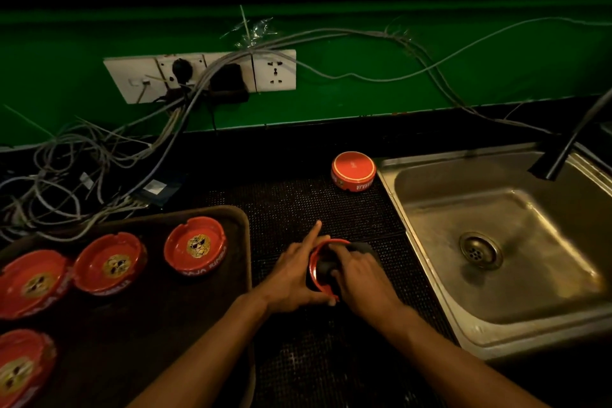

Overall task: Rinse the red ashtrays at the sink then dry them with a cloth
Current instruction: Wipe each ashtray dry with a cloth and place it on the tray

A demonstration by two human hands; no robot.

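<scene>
**A:** What's at your 9 o'clock?

**B:** A brown tray (139, 325) with four red ashtrays (196, 245) face up. Loose cables (82, 175) run behind it at 10.

**A:** And your hands?

**B:** Dead center, over the black mat (314, 202). Your left hand (291, 275) grips a red ashtray (317, 262) tipped on edge, index finger sticking out straight. Your right hand (361, 278) is curled on a dark cloth (361, 248), pressing it into the bowl.

**A:** Further right?

**B:** One ashtray upside down (353, 171) at 1 o'clock, just beside the sink (496, 315) at 3, with the black tap (563, 156) above it.

glossy red ashtrays (195, 245), brushed steel sink (496, 308)
</scene>
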